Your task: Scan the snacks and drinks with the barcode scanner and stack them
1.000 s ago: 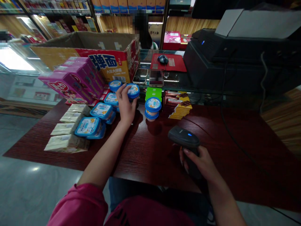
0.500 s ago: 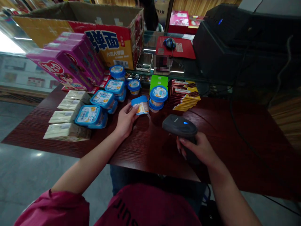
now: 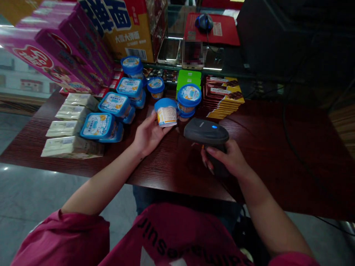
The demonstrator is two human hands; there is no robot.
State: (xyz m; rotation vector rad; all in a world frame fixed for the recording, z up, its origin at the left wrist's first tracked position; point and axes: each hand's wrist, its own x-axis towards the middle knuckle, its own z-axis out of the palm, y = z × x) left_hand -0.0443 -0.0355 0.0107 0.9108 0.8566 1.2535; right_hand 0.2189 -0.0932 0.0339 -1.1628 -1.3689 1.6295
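Note:
A small round tub (image 3: 166,113) with a blue lid is held in my left hand (image 3: 149,133), its printed side turned toward me. My right hand (image 3: 229,157) grips the handle of a dark barcode scanner (image 3: 205,131), which has a blue light on top. The scanner's nose points left toward the tub, with a gap between them. Just behind the held tub stand stacked round tubs (image 3: 189,96). To the left of my left hand are rectangular blue-lidded tubs (image 3: 97,126) in stacks, and a single small round tub (image 3: 155,88).
Pale packs (image 3: 70,146) line the left side, with purple boxes (image 3: 59,55) and a large carton (image 3: 135,33) behind. Fanned chocolate packets (image 3: 222,96) lie right of a green box (image 3: 188,79). A phone (image 3: 169,51), a mouse (image 3: 203,23) and a black cable (image 3: 291,147) are also around.
My left hand has turned the tub more upright, so its printed side shows more. The scanner has come closer to it. The head view has tilted down.

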